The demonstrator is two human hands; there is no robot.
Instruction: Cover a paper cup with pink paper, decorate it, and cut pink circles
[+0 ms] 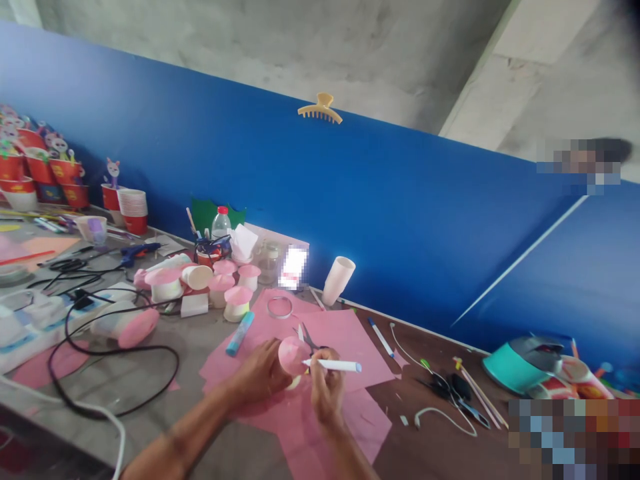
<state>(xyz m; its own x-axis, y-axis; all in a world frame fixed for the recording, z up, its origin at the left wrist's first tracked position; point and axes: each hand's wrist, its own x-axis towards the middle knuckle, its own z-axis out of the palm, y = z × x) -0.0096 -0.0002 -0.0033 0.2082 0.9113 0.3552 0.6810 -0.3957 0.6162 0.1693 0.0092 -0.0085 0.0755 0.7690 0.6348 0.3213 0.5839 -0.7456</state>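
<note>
My left hand (265, 367) is closed around a small paper cup with a round pink paper top (293, 355), steadying it over pink paper sheets (345, 337). In my right hand (327, 387) is a white marker pen (340, 365), its tip close to the pink top; whether it touches I cannot tell. Just behind the cup lie scissors (313, 337), partly hidden. A blue glue stick (241, 333) rests on the paper left of my hands. Behind it stand several cups with similar pink tops (238, 300).
A black cable (175, 360) loops across the table at left, near a power strip (30, 333) and a blue glue gun (140, 252). A lit phone (293, 267) leans by the blue partition (400, 200). Pliers (473, 412), a white cord and a teal object (515, 367) lie at right.
</note>
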